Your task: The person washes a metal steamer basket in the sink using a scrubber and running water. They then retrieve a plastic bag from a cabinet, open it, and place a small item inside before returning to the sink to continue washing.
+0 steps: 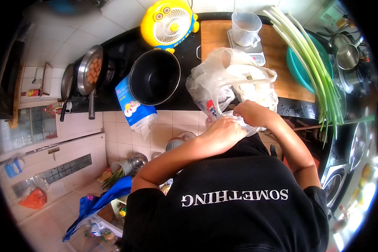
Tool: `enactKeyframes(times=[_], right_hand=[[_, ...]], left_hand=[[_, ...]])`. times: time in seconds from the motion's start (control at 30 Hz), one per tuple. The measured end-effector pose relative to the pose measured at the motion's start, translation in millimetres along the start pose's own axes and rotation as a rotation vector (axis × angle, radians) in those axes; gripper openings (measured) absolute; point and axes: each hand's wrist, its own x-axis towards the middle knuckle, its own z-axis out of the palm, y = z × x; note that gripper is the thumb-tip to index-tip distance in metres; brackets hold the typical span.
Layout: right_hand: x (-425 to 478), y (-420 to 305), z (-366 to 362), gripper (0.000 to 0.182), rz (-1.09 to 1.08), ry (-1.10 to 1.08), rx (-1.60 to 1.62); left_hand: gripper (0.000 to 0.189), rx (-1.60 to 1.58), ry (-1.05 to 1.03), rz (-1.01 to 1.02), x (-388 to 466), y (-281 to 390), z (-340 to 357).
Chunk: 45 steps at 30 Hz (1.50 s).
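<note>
Both my hands are at the near edge of a white translucent plastic bag (204, 83), which stands on the counter and partly over a wooden cutting board (280, 72). My left hand (225, 130) is curled against the bag's near side, its fingertips hidden. Close beside it, my right hand (253, 113) has its fingers bent into the bag's plastic, holding it. White, bunched contents show through the bag; what they are I cannot tell. Just behind the bag, a clear plastic measuring jug (245, 28) stands on a kitchen scale (259, 56).
Left of the bag are a black pot (154, 77), a blue-and-white packet (134, 108) and a yellow fan (170, 25). Farther left, a pan (83, 74) holds eggs (94, 71). On the right, green onions (308, 60) lie across a teal basket (293, 66).
</note>
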Motion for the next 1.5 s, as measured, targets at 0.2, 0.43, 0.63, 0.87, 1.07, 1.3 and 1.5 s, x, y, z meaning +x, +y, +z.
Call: enactKeyframes(times=[0.2, 0.43, 0.63, 0.87, 1.07, 1.3, 1.5], right_hand=[[33, 30, 35, 0.025, 0.283, -0.368, -0.307], [6, 45, 55, 0.040, 0.242, -0.305, -0.275], [-5, 50, 34, 0.026, 0.143, -0.134, -0.123], [14, 66, 12, 0.029, 0.102, 0.343, 0.644], [24, 54, 0, 0.032, -0.004, 0.565, 0.426], [9, 36, -11, 0.046, 0.080, 0.657, 0.045], [-21, -37, -26, 0.010, 0.233, 0.493, 0.081]], left_hand=[[0.013, -0.095, 0.046, 0.041, -13, -5, 6], [0.012, -0.084, 0.061, 0.039, -21, -3, 13], [0.008, -0.062, 0.036, 0.013, -24, -2, 7], [0.016, -0.080, 0.354, -0.226, -15, -23, 19], [0.018, 0.162, 0.142, -0.501, -2, -54, 30], [0.010, 0.208, 0.157, -0.459, 1, -57, 30], [0.008, 0.160, 0.218, -0.463, 0, -47, 22]])
